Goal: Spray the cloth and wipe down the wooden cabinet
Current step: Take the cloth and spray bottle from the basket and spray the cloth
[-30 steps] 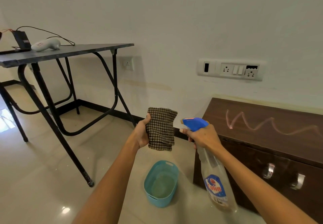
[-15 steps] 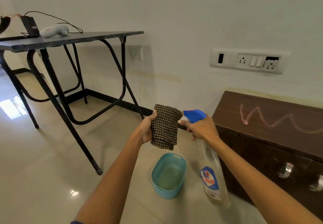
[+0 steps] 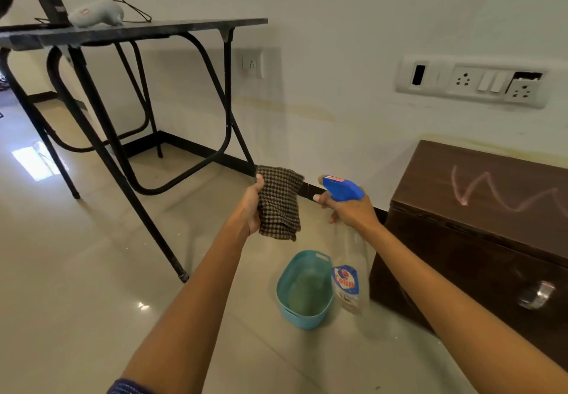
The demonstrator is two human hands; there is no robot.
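Fingers (image 3: 322,199) of the right hand (image 3: 353,210) wrap the neck of a clear spray bottle (image 3: 349,276), the forefinger stretched across the trigger under its blue nozzle head (image 3: 342,189), which points left at a checked cloth (image 3: 279,204). That cloth hangs folded from the left hand (image 3: 250,209), thumb on its upper edge and the other fingers clamped behind it, out of sight. Nozzle and cloth sit just apart, both held out in front of the person at about the same height. No mist shows in the air and no wet patch can be made out on the weave, so whether any spray has landed is impossible to tell.

Below the hands, a small teal tub (image 3: 304,290) stands on the glossy tiled floor (image 3: 76,270), near the cabinet's corner.

To the right, the wooden cabinet (image 3: 476,240) rests against the wall, well clear of the cloth. A pale pink zigzag scrawl (image 3: 491,192) runs along its dark top, apparently untouched, so the wiping appears not yet begun; on this evidence the job sits at its first step, with the whole wipe-down left.

Farther back, a black metal-framed table (image 3: 138,29) stands by the wall, and a white switch panel (image 3: 470,81) is mounted above the cabinet.
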